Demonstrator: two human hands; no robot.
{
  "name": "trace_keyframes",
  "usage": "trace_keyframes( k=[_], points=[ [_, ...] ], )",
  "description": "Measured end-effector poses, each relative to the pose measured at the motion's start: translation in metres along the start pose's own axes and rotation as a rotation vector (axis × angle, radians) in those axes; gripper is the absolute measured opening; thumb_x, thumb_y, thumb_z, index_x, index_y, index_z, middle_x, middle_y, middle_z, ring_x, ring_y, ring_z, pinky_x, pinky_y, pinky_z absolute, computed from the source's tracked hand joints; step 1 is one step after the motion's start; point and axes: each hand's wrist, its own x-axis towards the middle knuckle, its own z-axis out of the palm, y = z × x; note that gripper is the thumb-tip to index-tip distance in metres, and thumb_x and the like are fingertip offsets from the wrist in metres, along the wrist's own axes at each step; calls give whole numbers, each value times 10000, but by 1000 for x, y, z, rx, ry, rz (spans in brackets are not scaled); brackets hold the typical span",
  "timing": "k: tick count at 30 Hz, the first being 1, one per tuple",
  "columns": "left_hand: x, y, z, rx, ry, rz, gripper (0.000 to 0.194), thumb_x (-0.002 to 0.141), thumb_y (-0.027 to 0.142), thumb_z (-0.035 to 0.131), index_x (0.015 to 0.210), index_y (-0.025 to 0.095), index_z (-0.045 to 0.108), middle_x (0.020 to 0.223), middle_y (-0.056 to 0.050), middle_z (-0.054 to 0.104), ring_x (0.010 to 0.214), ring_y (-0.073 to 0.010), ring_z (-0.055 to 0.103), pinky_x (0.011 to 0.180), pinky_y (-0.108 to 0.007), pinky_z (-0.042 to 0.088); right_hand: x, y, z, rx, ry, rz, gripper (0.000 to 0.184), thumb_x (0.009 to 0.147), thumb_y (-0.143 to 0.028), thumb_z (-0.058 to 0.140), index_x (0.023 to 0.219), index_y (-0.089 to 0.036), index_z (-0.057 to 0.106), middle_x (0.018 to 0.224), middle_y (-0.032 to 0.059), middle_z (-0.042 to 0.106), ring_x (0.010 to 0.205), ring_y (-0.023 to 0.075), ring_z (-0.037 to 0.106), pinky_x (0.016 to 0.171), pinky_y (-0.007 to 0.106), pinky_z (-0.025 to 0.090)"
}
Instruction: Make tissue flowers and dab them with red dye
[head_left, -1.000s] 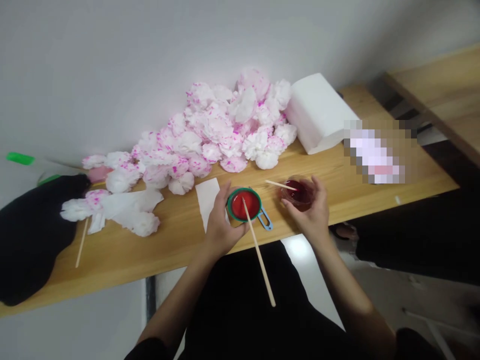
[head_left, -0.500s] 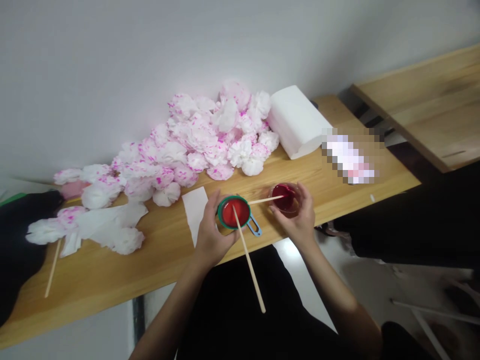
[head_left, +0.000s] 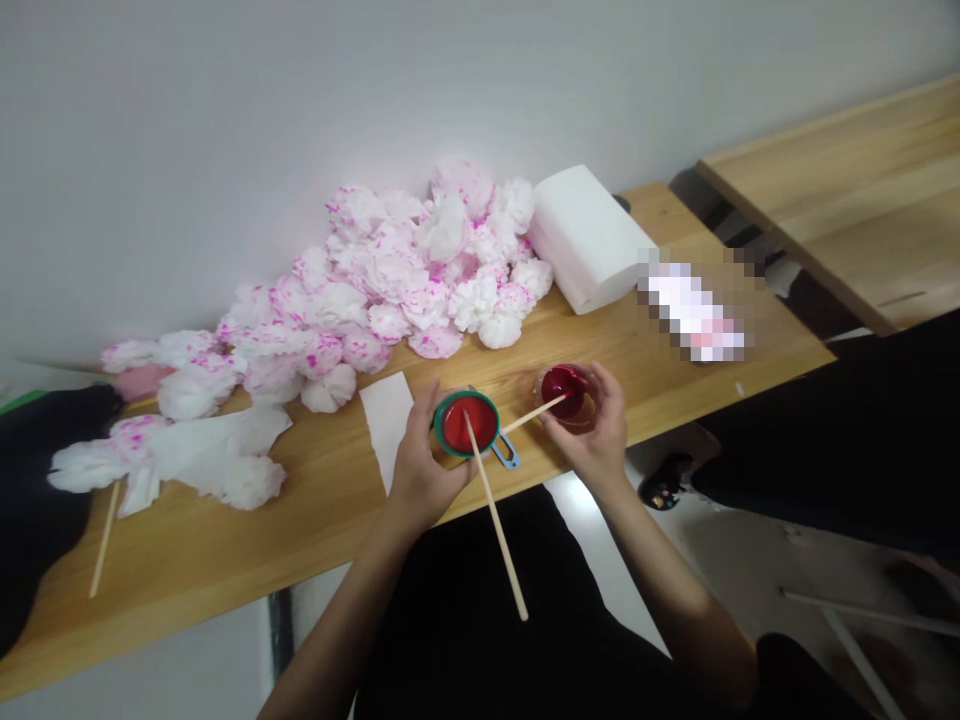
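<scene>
My left hand (head_left: 424,455) is wrapped round a green-rimmed cup (head_left: 444,444) of red liquid. A wooden chopstick (head_left: 499,525) leans out of it toward me. Beside that cup a light blue loop-shaped handle (head_left: 508,453) sticks out; what it belongs to is hidden. With its fingers curled round the sides, my right hand (head_left: 600,435) grips a clear cup (head_left: 583,415) holding dark red liquid. A second wooden stick (head_left: 532,413) rests in this cup and slants down left toward the blue handle. Both cups are at the table's front edge.
Crumpled white paper flowers with pink marks (head_left: 390,265) are heaped along the wall. A paper towel pack (head_left: 589,240) and a blurred-out item (head_left: 694,310) lie to the right. A white paper sheet (head_left: 386,420) is left of the cups. Another stick (head_left: 105,540) lies far left, near dark cloth (head_left: 52,500).
The stick in the clear cup has swung, so its outer end now lies lower. The clear cup's liquid has shifted. My left hand and its cup stay nearly the same.
</scene>
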Motion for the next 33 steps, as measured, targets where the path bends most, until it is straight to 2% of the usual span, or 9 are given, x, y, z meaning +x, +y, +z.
trace_keyframes(
  k=[17,28,33],
  points=[
    [-1,3,1,10,-16,9,893,666,335,763,1398,220,265,1295,-133,531,1203,-274,529,1022,-455,433,-1,-5,1,50,20,16,763,660,-221,764,1315,-263,375,1265,98,533,1172,249,540,1004,473,453],
    [1,4,-1,50,-32,82,859,697,303,739,1400,221,252,1278,-124,540,1190,-258,541,1001,-414,452,-3,0,1,26,27,-16,787,662,-243,766,1333,-260,355,1282,101,529,1183,249,537,1014,475,447],
    [0,4,-1,55,-39,73,879,690,291,745,1407,219,242,1289,-132,534,1198,-266,533,1007,-427,443,-3,0,1,23,35,-37,795,659,-230,771,1338,-285,361,1276,88,532,1185,247,534,1023,496,434]
  ],
)
